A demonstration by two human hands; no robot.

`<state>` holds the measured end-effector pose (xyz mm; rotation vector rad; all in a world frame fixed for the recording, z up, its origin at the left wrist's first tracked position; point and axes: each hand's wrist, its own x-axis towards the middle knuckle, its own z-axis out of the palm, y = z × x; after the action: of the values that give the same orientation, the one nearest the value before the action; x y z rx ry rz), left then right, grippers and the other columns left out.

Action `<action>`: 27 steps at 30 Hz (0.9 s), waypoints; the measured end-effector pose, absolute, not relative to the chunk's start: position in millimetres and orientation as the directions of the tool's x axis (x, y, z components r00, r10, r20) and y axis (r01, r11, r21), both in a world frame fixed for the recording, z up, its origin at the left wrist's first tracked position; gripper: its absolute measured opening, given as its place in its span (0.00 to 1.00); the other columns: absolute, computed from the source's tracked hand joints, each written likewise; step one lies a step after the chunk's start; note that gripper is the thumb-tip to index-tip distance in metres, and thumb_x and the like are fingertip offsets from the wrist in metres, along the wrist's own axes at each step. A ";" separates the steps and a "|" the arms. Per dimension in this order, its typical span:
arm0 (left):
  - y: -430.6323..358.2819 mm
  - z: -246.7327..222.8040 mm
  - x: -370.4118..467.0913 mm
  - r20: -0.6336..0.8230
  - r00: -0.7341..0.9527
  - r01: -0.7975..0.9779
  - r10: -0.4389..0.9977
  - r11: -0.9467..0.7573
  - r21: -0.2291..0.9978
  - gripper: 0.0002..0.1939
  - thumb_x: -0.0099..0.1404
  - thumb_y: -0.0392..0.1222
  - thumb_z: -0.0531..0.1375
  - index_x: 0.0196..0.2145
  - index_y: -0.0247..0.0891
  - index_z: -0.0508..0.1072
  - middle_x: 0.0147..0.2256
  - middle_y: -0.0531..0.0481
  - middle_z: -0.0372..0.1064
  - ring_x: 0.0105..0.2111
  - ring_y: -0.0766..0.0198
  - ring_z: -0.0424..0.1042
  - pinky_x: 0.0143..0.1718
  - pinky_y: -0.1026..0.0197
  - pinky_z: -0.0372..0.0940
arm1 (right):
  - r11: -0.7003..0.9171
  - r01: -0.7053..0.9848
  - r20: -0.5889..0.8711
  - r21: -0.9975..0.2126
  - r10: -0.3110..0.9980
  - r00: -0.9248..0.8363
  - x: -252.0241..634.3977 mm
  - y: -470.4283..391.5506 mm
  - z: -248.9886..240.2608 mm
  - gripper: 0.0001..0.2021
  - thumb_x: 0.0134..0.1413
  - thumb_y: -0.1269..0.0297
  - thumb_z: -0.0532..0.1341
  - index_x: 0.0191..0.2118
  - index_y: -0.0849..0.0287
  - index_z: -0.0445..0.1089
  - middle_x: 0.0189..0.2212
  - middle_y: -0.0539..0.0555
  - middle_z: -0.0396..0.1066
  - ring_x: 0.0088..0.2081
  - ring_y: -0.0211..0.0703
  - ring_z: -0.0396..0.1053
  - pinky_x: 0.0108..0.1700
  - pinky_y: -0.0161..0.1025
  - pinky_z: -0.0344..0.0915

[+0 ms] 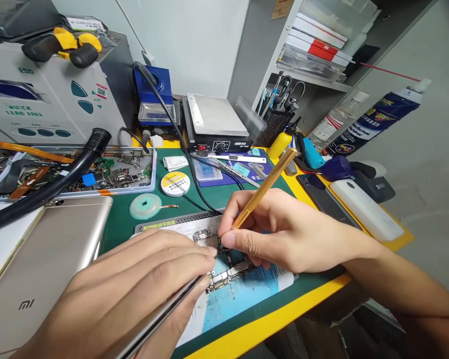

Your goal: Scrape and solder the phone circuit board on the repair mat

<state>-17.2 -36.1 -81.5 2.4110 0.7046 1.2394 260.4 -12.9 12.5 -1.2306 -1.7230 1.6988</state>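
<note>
A phone circuit board [224,277] lies on a white and blue work pad [224,311], partly covered by both hands. My left hand [134,279] is closed around slim metal tweezers [160,313]. Their far end reaches the board near my fingertips, which hide the tips. In a pinch, my right hand [277,229] grips a gold pen-like tool [264,192], tilted with its back end up and to the right. The tool's tip points down at the board and is hidden behind the fingers.
A tray of loose boards [130,169] sits left, with a black hose [60,184] crossing it. Below it lies a gold phone [48,259]. A heating plate [217,117] stands behind the green mat [119,234]. At right are a spray can [377,117] and a white bottle-like case [364,209].
</note>
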 end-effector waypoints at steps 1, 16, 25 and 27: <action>-36.2 -81.5 -17.1 0.648 0.494 0.265 0.579 -0.810 0.523 0.20 0.81 0.27 0.59 0.55 0.53 0.83 0.50 0.63 0.94 0.52 0.63 0.95 0.69 0.59 0.87 | -0.145 0.292 -0.284 -0.945 0.806 -0.519 260.5 -12.3 12.2 0.18 0.73 0.64 0.87 0.44 0.56 0.77 0.31 0.41 0.73 0.28 0.35 0.73 0.27 0.31 0.70; -32.9 -75.9 -23.0 0.574 0.534 0.234 0.621 -0.760 0.606 0.19 0.81 0.30 0.62 0.56 0.54 0.85 0.51 0.66 0.94 0.57 0.70 0.93 0.74 0.70 0.78 | -0.028 0.384 -0.215 -0.923 0.865 -0.454 258.2 -24.5 7.4 0.17 0.76 0.59 0.85 0.45 0.54 0.78 0.31 0.44 0.75 0.29 0.40 0.72 0.31 0.36 0.71; -27.1 -78.5 -26.1 0.605 0.577 0.244 0.549 -0.823 0.514 0.20 0.81 0.29 0.61 0.58 0.53 0.83 0.51 0.65 0.95 0.55 0.70 0.94 0.73 0.69 0.77 | 0.141 0.456 -0.095 -0.879 0.885 -0.457 256.4 -27.0 9.7 0.15 0.80 0.57 0.82 0.44 0.54 0.78 0.34 0.47 0.79 0.34 0.42 0.74 0.35 0.37 0.72; -26.2 -80.1 -26.7 0.606 0.573 0.258 0.551 -0.824 0.505 0.19 0.82 0.29 0.61 0.58 0.53 0.82 0.52 0.64 0.95 0.54 0.70 0.94 0.71 0.68 0.78 | 0.190 0.461 -0.045 -0.867 0.890 -0.453 256.8 -29.4 8.9 0.15 0.82 0.58 0.81 0.44 0.54 0.79 0.35 0.48 0.80 0.35 0.42 0.77 0.36 0.37 0.74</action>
<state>-26.7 -26.2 -80.1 2.4468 0.6579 1.1243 256.8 -29.4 8.9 -1.2606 -1.9963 1.1942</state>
